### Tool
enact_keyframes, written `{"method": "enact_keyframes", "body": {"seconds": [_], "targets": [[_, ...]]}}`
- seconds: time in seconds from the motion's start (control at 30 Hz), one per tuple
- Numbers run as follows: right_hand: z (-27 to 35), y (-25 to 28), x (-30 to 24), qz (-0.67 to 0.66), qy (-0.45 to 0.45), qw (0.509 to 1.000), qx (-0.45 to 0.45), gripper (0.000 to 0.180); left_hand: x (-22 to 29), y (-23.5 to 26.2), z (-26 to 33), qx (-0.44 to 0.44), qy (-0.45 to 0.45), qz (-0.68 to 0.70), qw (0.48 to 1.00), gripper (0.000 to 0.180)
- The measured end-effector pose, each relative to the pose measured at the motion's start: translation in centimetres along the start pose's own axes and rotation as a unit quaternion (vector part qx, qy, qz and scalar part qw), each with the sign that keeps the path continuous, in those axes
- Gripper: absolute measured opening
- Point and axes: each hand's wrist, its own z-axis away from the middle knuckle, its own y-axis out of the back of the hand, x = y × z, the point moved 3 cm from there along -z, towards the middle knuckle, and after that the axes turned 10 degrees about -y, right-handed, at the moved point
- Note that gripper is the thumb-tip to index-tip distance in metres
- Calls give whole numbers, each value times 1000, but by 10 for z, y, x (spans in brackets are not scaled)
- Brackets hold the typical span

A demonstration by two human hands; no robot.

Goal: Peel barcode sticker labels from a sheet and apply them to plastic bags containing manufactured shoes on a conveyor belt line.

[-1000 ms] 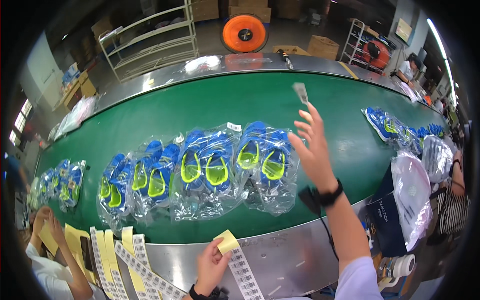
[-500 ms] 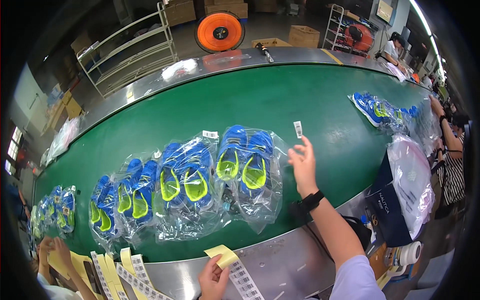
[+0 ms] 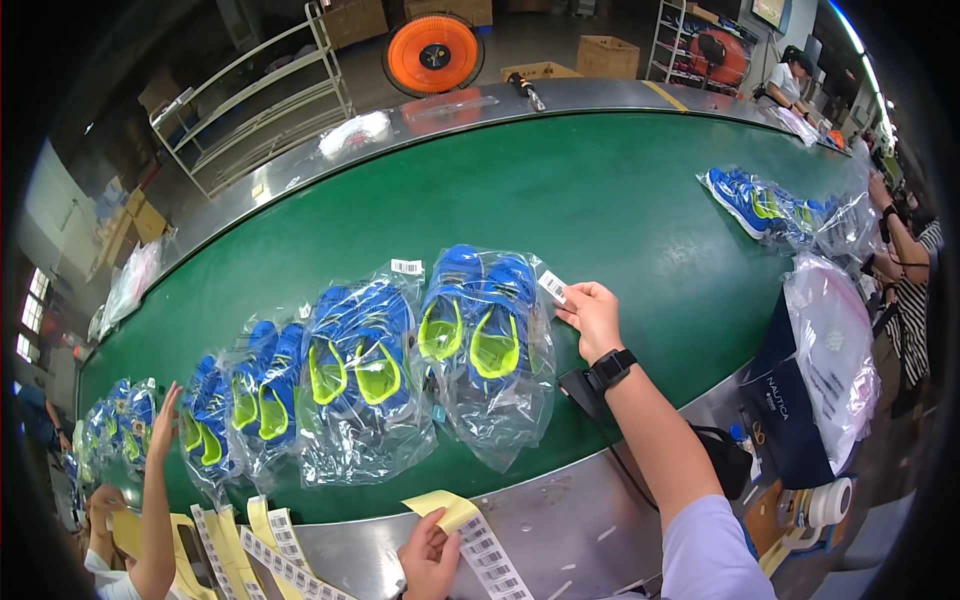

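Observation:
In my left hand [image 3: 430, 556], near the belt's front edge, is a strip of barcode labels [image 3: 480, 552] with its yellow backing [image 3: 440, 506] curled back at the top. My right hand [image 3: 590, 318] pinches a single white barcode label [image 3: 552, 286] at the upper right corner of a clear bag [image 3: 500, 425]. Inside that bag lies a pair of blue shoes [image 3: 497, 345] with lime green linings. Whether the label is stuck to the plastic, I cannot tell. Just left of it lies another bagged pair [image 3: 375, 375] with a label [image 3: 407, 267] at its top corner.
More bagged shoes [image 3: 262, 395] lie leftward on the green belt [image 3: 600, 190]. A co-worker's hand [image 3: 165, 425] reaches beside them, above more label strips [image 3: 270, 545]. At right stand a dark box [image 3: 785, 415] with plastic bags [image 3: 825, 350] and another worker's arm [image 3: 900, 235].
My right hand has moved left and down, bringing its label to the bag's corner. The co-worker's hand at left has risen toward the bags. My left hand has barely moved.

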Motion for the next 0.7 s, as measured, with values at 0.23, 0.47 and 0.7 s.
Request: {"method": "enact_keyframes", "body": {"seconds": [0.23,0.47,0.7], "targets": [[-10,-8,2,-2,8,998,56,5,-1,-9,-1,2,-11,3,1000,41],[-7,1,-1,60,47,996,38,10,1,-17,-3,-4,-14,6,1000,40],[61,8,18,-79,27,996,9,52,-4,-20,-1,6,-1,32,999,41]]}}
